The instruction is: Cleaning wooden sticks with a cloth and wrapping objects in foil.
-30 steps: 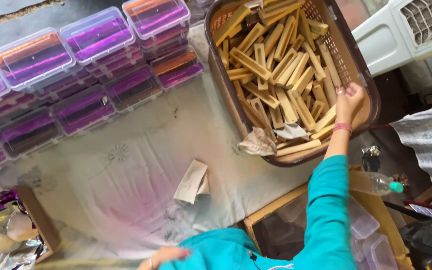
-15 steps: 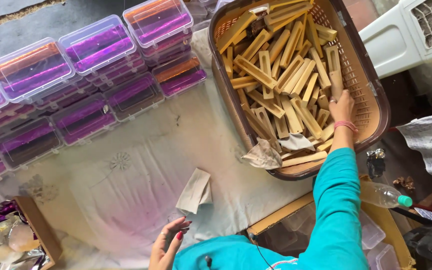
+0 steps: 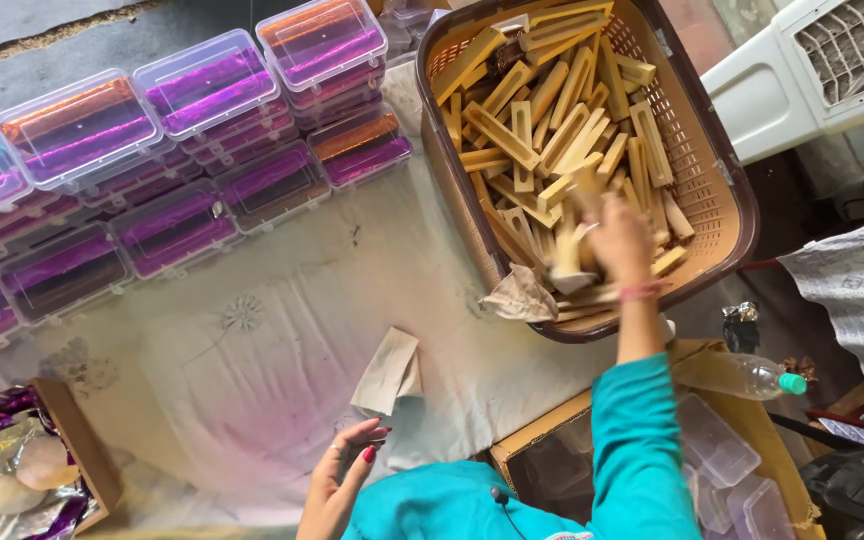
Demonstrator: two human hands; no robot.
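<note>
The right hand was down in the brown basket, fingers closed on a pale wooden stick that lay just at its nine o'clock side; motion blurred the grip; the stick stood nearly upright in view, long axis running twelve to six; the loose sticks around it pointed every way. The left hand hovered open and empty at the lower edge, a folded paper near it at twelve o'clock on the pale cloth.

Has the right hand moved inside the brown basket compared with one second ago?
Yes. The right hand has moved from the basket's right rim toward its middle, and is now among the wooden sticks.
</note>
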